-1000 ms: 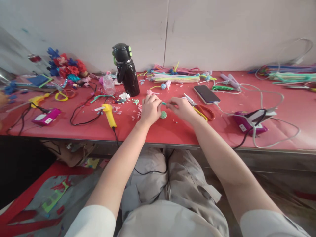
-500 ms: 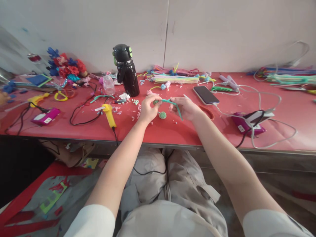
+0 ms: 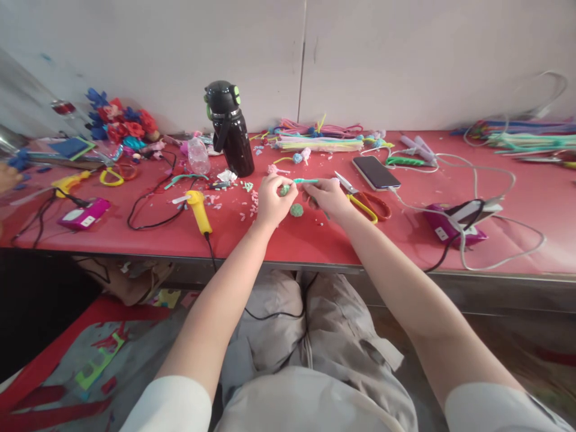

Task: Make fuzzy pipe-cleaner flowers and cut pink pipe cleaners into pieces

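A teal pipe cleaner (image 3: 306, 180) stretches between my two hands over the red table. My left hand (image 3: 273, 201) pinches its left end, and a small green fuzzy ball (image 3: 284, 190) shows at those fingers. With fingers closed, my right hand (image 3: 330, 197) grips the other end; its fingertips are partly hidden. Just below, between the hands, a second green fuzzy ball (image 3: 296, 210) lies on the table. Scissors (image 3: 363, 203) with yellow and orange handles rest beside my right hand.
A yellow glue gun (image 3: 199, 211) and black bottle (image 3: 234, 141) stand to the left. Pipe cleaner bundles (image 3: 319, 144) lie at the back. A phone (image 3: 375, 173), white cables and a purple box (image 3: 454, 231) are on the right. Pink scraps (image 3: 254, 201) are scattered near my left hand.
My right hand has moved slightly left and down, closer to my left hand. The pipe cleaner's drooping end no longer shows. The scissors are now more exposed.
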Available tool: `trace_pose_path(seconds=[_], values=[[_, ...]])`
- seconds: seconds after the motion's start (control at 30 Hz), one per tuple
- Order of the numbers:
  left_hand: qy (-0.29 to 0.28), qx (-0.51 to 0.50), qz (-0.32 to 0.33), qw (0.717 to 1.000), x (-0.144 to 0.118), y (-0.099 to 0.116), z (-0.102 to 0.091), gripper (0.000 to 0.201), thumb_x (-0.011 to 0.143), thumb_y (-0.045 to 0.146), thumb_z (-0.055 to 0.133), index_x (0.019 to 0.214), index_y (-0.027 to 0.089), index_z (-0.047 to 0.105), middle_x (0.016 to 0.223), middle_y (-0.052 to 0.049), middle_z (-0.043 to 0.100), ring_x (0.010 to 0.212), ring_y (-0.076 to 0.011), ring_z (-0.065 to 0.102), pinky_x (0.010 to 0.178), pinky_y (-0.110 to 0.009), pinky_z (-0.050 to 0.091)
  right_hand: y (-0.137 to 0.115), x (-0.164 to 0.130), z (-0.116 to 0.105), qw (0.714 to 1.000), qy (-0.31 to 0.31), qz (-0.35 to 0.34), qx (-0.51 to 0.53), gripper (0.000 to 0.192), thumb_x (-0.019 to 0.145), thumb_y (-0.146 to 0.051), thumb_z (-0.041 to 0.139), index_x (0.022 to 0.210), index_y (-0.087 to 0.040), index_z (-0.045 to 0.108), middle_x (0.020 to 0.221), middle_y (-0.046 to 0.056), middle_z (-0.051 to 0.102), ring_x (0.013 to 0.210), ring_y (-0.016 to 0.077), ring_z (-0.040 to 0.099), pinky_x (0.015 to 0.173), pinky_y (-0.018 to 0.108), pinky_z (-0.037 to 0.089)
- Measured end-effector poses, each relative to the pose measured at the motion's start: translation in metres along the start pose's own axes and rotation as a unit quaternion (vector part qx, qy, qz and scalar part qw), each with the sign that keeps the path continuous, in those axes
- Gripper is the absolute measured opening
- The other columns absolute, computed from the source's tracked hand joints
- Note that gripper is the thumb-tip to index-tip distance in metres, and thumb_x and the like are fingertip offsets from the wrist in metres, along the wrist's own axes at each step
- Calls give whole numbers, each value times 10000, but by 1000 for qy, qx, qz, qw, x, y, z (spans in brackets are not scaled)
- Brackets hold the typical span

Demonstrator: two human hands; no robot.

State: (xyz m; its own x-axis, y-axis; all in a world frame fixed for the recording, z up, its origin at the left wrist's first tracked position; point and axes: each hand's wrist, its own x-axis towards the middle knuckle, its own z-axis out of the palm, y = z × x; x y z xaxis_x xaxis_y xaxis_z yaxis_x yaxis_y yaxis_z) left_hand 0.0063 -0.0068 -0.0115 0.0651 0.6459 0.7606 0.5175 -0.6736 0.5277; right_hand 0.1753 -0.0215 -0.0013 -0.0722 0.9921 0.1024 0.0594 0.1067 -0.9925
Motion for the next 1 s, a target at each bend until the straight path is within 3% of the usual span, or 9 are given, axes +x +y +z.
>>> trace_pose_path(seconds=[0.17,0.43,0.73,0.87,1.0], values=[[15,38,-5,999,0,-3,2,216,814,122,694,696,226,546,742,-2,602,773,-190,581,790,-364,517,5,-1,0,997,-20,-29,-73,396,932,-483,721,688,-172,688,567,10,611,450,80,442,467,237,332],[-12,42,15,999,-2,-1,2,222,848,147,708,716,225,546,752,-8,585,812,-201,577,813,-368,504,6,-1,1,995,27,-50,-80,568,930,-666,616,685,-161,701,627,35,635,482,88,445,502,261,352],[-50,117,89,988,-1,-7,4,178,878,130,702,758,211,598,821,-33,589,899,-232,574,843,-396,497,-1,-4,-1,983,74,-67,-153,484,933,-521,624,625,-158,716,497,-9,520,472,104,405,534,288,340],[-77,147,64,984,-2,-7,4,134,897,145,681,781,202,648,862,-63,625,953,-272,587,869,-427,480,-4,-6,-4,939,88,-76,-325,423,942,-425,616,622,-163,702,516,11,549,511,133,444,564,304,347],[-93,166,16,982,-3,-7,2,129,887,131,668,782,202,691,881,-80,668,956,-285,590,858,-427,471,-3,-6,-8,863,82,-129,-481,148,860,-297,684,791,-186,753,784,73,738,722,216,613,674,324,433]])
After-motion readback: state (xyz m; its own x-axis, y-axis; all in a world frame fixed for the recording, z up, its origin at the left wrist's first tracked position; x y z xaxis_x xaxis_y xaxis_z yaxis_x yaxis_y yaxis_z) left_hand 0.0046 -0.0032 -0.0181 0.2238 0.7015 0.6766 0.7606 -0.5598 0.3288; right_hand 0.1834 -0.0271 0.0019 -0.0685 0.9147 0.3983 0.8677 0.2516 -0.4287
